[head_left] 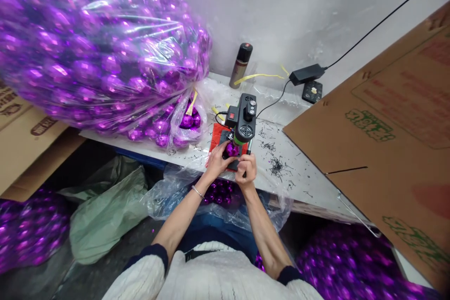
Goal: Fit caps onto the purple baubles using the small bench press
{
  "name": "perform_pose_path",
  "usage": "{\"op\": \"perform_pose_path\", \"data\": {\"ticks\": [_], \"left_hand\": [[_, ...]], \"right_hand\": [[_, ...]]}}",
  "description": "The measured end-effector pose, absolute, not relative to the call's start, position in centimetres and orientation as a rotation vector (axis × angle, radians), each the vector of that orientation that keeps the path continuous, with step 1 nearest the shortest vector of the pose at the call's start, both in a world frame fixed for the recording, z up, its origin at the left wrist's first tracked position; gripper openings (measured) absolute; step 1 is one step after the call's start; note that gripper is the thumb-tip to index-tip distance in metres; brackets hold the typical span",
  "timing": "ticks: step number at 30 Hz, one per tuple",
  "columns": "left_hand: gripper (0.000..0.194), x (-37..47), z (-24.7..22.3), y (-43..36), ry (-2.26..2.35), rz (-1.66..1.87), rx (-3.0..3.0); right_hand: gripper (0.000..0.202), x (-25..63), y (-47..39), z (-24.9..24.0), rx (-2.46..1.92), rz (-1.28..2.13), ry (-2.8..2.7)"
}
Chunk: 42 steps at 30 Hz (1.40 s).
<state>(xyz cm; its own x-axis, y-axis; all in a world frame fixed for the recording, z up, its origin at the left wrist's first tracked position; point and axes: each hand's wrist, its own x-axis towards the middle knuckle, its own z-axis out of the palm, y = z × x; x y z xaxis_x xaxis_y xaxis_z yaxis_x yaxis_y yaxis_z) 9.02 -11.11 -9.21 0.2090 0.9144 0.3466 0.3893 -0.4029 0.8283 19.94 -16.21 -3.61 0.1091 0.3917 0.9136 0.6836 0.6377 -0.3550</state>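
Observation:
A small black drill press stands on the white table, its base over a red sheet. Under its head sits a shiny purple ball. My left hand holds that ball from the left side, fingers and thumb around it. My right hand is closed around the black lever at the press's right side. Just below the table edge, more purple balls lie in an open clear plastic bag in front of me.
A huge clear bag of purple balls fills the left. A spray can and a power adapter are behind the press. Black shavings litter the table. A large cardboard box stands at right.

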Motion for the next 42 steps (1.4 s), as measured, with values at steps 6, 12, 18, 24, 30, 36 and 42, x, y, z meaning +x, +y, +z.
{"op": "perform_pose_path", "data": {"ticks": [6,12,18,24,30,36,42], "left_hand": [[0.065,8.7,-9.1,-11.2,1.224,1.202,1.930],[0.073,6.3,-10.8,-18.9,1.147,1.225,2.360],[0.068,3.7,-8.7,-16.3,1.356,1.352,2.382],[0.043,-0.1,-0.9,-3.1,2.111,0.917,1.973],[0.052,-1.8,0.7,0.1,2.089,0.511,1.883],[0.053,-2.5,0.2,-2.8,1.450,1.244,1.417],[0.057,0.7,-1.5,-10.6,0.913,1.204,1.015]], "right_hand": [[0.031,19.5,-16.5,1.6,-1.106,-0.108,-1.329],[0.032,19.5,-17.1,3.9,-1.151,-0.026,-1.370],[0.030,19.3,-17.2,1.7,-1.103,-0.069,-1.378],[0.029,19.1,-17.2,1.7,-1.082,-0.084,-1.390],[0.028,19.0,-17.2,1.5,-1.080,-0.085,-1.392],[0.027,19.1,-17.1,1.5,-1.063,-0.086,-1.405],[0.027,19.2,-17.2,1.7,-1.068,-0.096,-1.423]]}}
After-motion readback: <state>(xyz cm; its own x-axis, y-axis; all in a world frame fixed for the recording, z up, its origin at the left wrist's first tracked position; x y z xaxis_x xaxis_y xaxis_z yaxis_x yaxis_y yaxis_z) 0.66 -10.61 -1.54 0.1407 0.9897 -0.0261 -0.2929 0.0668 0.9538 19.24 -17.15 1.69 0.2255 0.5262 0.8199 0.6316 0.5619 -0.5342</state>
